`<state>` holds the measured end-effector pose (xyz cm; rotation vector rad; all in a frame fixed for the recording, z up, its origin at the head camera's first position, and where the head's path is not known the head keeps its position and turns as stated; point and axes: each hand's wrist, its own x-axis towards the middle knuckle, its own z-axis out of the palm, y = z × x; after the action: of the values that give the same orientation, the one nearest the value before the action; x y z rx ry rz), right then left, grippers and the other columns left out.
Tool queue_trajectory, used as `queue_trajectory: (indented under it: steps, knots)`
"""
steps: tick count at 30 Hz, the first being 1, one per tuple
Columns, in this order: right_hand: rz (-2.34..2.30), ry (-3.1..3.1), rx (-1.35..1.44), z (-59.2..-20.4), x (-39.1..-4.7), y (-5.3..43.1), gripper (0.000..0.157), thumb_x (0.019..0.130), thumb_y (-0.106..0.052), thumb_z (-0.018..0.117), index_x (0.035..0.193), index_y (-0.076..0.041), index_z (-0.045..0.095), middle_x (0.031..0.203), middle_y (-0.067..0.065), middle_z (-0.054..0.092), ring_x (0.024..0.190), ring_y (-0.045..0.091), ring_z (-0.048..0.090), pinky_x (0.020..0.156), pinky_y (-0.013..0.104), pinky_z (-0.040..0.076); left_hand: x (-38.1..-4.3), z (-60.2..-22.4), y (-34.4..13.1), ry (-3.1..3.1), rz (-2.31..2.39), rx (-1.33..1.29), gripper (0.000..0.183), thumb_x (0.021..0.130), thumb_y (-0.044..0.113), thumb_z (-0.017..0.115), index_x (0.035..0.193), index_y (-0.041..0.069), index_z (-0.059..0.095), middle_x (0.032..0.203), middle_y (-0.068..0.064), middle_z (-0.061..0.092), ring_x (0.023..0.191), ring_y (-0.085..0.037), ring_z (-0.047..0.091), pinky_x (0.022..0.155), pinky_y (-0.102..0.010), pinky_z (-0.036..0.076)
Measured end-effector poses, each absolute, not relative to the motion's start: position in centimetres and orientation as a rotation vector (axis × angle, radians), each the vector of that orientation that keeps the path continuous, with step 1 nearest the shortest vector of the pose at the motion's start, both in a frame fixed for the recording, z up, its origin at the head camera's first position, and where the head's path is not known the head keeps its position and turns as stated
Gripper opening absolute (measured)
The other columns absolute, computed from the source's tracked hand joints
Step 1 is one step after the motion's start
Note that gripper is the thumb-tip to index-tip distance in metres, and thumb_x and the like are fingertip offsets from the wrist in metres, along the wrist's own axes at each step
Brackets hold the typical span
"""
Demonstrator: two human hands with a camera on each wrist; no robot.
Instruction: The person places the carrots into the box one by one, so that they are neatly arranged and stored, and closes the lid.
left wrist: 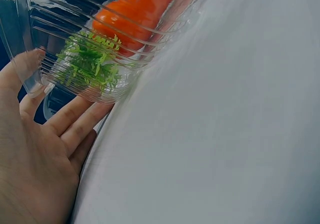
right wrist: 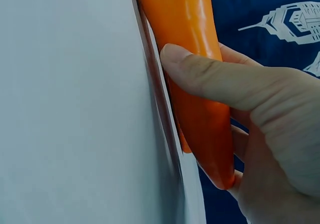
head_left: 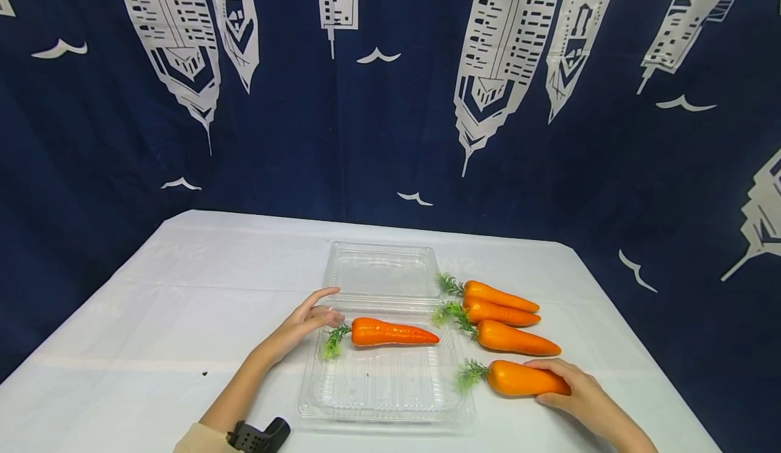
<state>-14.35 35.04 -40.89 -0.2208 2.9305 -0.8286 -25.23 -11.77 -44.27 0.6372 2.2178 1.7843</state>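
Note:
A clear plastic clamshell container (head_left: 384,388) lies on the white table with its lid (head_left: 386,270) folded back. One orange toy-like carrot (head_left: 390,332) with green leafy tops (head_left: 334,342) lies across the tray's far part. At the tray's left side is my left hand (head_left: 305,323), fingers mostly extended; in the left wrist view its fingertips are right at the ribbed wall. My right hand (head_left: 576,388) grips the nearest carrot (head_left: 515,378) on the right around its tapered half, thumb (right wrist: 200,73) on the near side. That carrot's leaves (head_left: 471,374) overlap the tray's right rim in the head view.
Three more carrots (head_left: 512,338) with green tops lie to the container's right, tips pointing right. Their leaves (head_left: 450,283) lie close to the lid and tray. A navy curtain (head_left: 342,134) with white building prints hangs behind the table (head_left: 201,283).

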Motion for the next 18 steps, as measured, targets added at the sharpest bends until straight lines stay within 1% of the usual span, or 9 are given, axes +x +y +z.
queue_trajectory:
  steps: [2, 4, 6, 9, 13, 18]
  knots:
    - [-0.803, 2.946, -0.221, -40.8, -14.3, 35.2, 0.043, 0.076, -0.036, 0.069, 0.116, -0.023, 0.058, 0.121, 0.004, 0.058, 0.109, 0.022, 0.051, 0.093, 0.053, 0.04, -25.2, -44.2, -11.8, 2.219, 1.783, 0.638, 0.05, 0.094, 0.03, 0.045, 0.14, 0.024, 0.027, 0.116, -0.011, 0.062, 0.101, -0.022, 0.06, 0.103, -0.062, 0.021]
    - [-0.783, 2.965, -0.23, -40.7, -14.2, 35.4, 0.043, 0.076, -0.035, 0.069, 0.116, -0.023, 0.058, 0.121, 0.004, 0.058, 0.108, 0.019, 0.051, 0.093, 0.052, 0.041, -25.2, -44.2, -11.7, 2.218, 1.784, 0.641, 0.049, 0.095, 0.03, 0.045, 0.14, 0.024, 0.027, 0.116, -0.011, 0.062, 0.101, -0.022, 0.06, 0.103, -0.062, 0.021]
    - [-0.767, 2.985, -0.239, -40.6, -14.2, 35.6, 0.044, 0.076, -0.035, 0.069, 0.116, -0.022, 0.058, 0.12, 0.004, 0.058, 0.107, 0.014, 0.051, 0.092, 0.05, 0.042, -25.2, -44.2, -11.8, 2.215, 1.785, 0.646, 0.049, 0.095, 0.03, 0.045, 0.14, 0.025, 0.027, 0.116, -0.011, 0.062, 0.101, -0.022, 0.06, 0.103, -0.062, 0.021]
    - [-0.742, 3.024, -0.246, -40.5, -14.1, 35.9, 0.045, 0.075, -0.034, 0.07, 0.116, -0.022, 0.058, 0.119, 0.002, 0.059, 0.106, 0.006, 0.051, 0.091, 0.045, 0.044, -25.3, -44.3, -11.8, 2.212, 1.787, 0.65, 0.049, 0.095, 0.03, 0.045, 0.14, 0.025, 0.027, 0.116, -0.011, 0.062, 0.101, -0.022, 0.06, 0.102, -0.062, 0.022]
    - [-0.739, 3.049, -0.226, -40.4, -14.0, 36.3, 0.046, 0.074, -0.035, 0.07, 0.117, -0.021, 0.058, 0.118, 0.001, 0.06, 0.102, -0.006, 0.047, 0.088, 0.032, 0.046, -25.3, -44.3, -11.8, 2.211, 1.788, 0.664, 0.049, 0.095, 0.03, 0.044, 0.14, 0.025, 0.027, 0.116, -0.012, 0.062, 0.101, -0.022, 0.06, 0.102, -0.062, 0.023]
    - [-0.765, 3.063, -0.221, -40.3, -13.8, 36.8, 0.048, 0.074, -0.036, 0.07, 0.118, -0.02, 0.057, 0.118, 0.003, 0.06, 0.099, -0.012, 0.044, 0.083, 0.019, 0.043, -25.3, -44.3, -11.8, 2.207, 1.789, 0.673, 0.049, 0.095, 0.029, 0.044, 0.141, 0.024, 0.027, 0.116, -0.012, 0.062, 0.1, -0.022, 0.06, 0.102, -0.061, 0.023]
